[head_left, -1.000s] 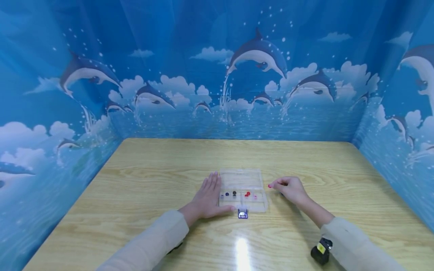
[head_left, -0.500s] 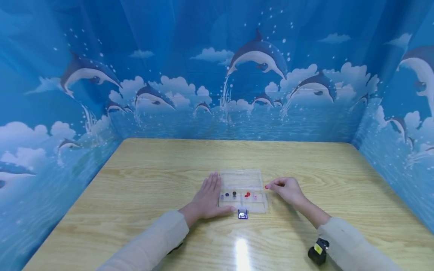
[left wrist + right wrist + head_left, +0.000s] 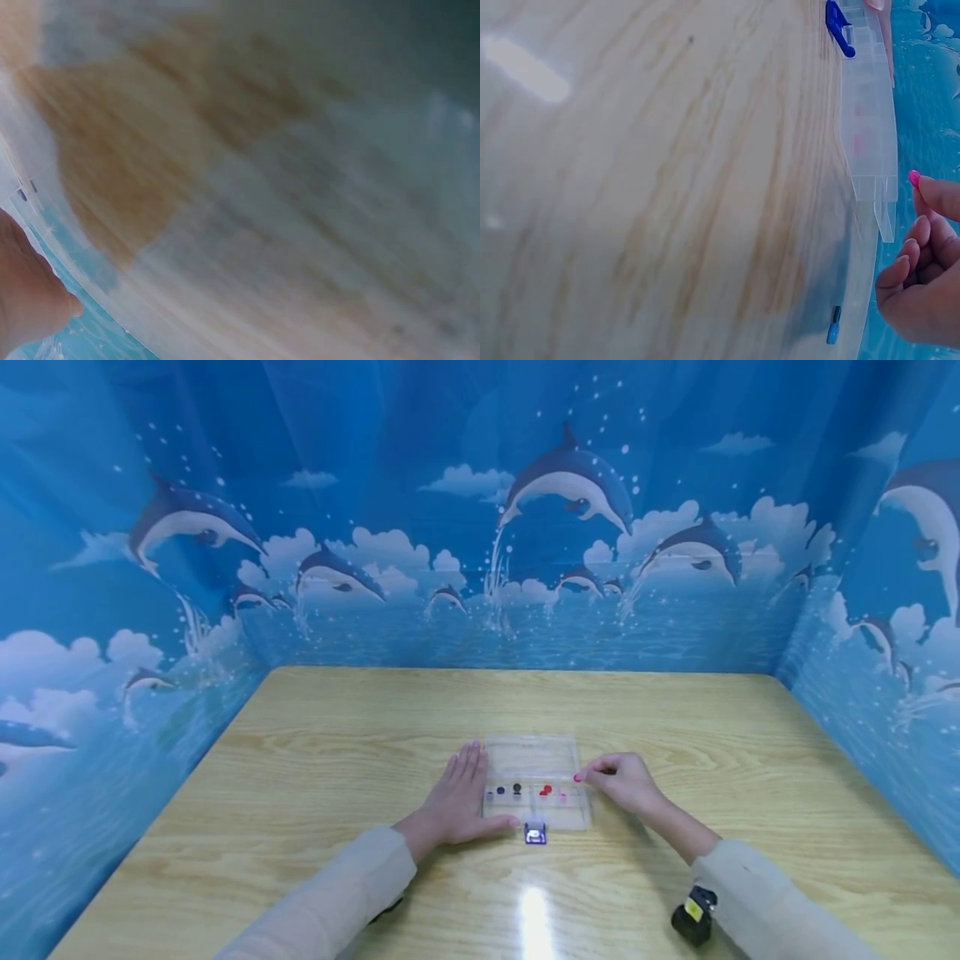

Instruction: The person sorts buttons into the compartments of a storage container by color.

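A clear plastic box (image 3: pixel 553 814) with its lid (image 3: pixel 532 753) laid back sits on the table. Small red pieces (image 3: pixel 547 790), dark round pieces (image 3: pixel 517 788) and a pale pink piece (image 3: pixel 563 797) lie in its compartments. My left hand (image 3: pixel 457 802) rests flat along the box's left side, thumb stretched across the front edge; the left wrist view shows only part of the hand (image 3: pixel 30 289). Between thumb and index finger, my right hand (image 3: pixel 626 783) pinches a small pink round piece (image 3: pixel 914 178), held near the box's right side. The other right fingers are curled.
A blue latch (image 3: pixel 536 833) sticks out from the box's front. In the right wrist view, a small blue object (image 3: pixel 834 326) lies on the wooden table (image 3: pixel 360 718) near the right hand. A dolphin-print curtain (image 3: pixel 480 527) encloses the table's back and sides.
My right hand has moved left, bringing the pinched pink piece from beside the box to its right edge. The left hand and the box stay where they were.
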A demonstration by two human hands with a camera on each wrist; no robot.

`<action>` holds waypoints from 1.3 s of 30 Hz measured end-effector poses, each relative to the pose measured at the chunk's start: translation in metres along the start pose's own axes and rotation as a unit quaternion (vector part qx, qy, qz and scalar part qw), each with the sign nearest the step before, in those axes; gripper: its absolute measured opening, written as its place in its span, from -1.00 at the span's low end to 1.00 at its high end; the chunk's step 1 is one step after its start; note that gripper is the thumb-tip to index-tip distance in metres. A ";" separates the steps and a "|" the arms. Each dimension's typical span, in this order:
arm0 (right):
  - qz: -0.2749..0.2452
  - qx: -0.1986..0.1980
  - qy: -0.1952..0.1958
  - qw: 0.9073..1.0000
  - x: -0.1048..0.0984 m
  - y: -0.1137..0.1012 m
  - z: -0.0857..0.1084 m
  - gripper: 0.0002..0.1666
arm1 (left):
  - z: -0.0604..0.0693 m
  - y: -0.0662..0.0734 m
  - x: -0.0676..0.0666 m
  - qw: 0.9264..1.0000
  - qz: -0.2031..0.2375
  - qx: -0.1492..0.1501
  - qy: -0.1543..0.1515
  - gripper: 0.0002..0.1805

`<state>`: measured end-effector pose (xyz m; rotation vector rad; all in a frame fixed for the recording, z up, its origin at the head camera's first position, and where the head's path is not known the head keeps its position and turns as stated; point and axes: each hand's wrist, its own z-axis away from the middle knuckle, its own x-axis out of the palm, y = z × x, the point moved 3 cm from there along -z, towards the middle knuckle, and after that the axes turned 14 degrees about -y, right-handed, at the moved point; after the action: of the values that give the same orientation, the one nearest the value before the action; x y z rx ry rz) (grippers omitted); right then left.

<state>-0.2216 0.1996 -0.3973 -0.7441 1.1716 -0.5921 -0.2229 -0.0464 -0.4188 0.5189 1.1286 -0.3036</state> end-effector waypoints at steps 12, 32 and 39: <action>0.001 -0.020 -0.026 0.999 0.008 0.000 -0.004 -0.90 | 0.000 0.000 0.000 1.000 0.000 0.001 0.000 0.19; 0.026 -0.038 -0.027 0.999 0.011 -0.002 -0.003 -0.92 | -0.001 -0.001 0.001 1.000 0.001 0.002 0.002 0.18; 0.031 -0.035 -0.023 0.999 0.011 0.000 -0.004 -0.91 | 0.000 -0.001 0.001 1.000 0.001 0.004 0.006 0.18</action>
<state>-0.2218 0.1906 -0.4044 -0.7745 1.1730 -0.4820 -0.2230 -0.0468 -0.4203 0.5286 1.1380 -0.3038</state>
